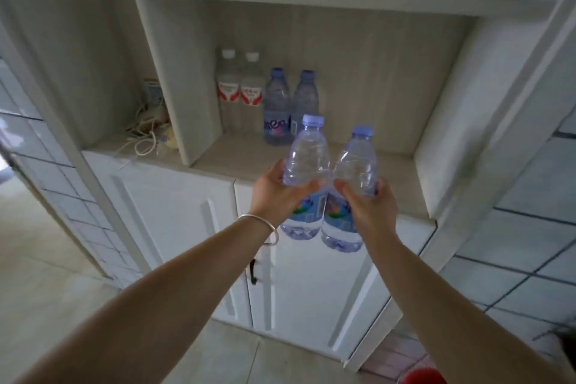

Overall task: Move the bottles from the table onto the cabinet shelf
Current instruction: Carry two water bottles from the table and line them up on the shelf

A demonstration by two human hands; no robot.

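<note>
Left hand point(274, 193) and right hand point(367, 206) each clamp a bottle before the shelf point(249, 162), risking toppling the standing bottles point(277, 106).

Left hand point(274, 193) grips a blue-capped bottle point(307, 159); right hand point(367, 206) grips a second blue-capped bottle point(355, 165). Bottles touch at the labels, held before the cabinet shelf point(249, 162). Beyond the hands, four bottles point(268, 100) stand upright on the shelf.

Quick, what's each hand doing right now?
Left hand: closed on a clear blue-capped plastic bottle.
Right hand: closed on a second clear blue-capped bottle.
</note>
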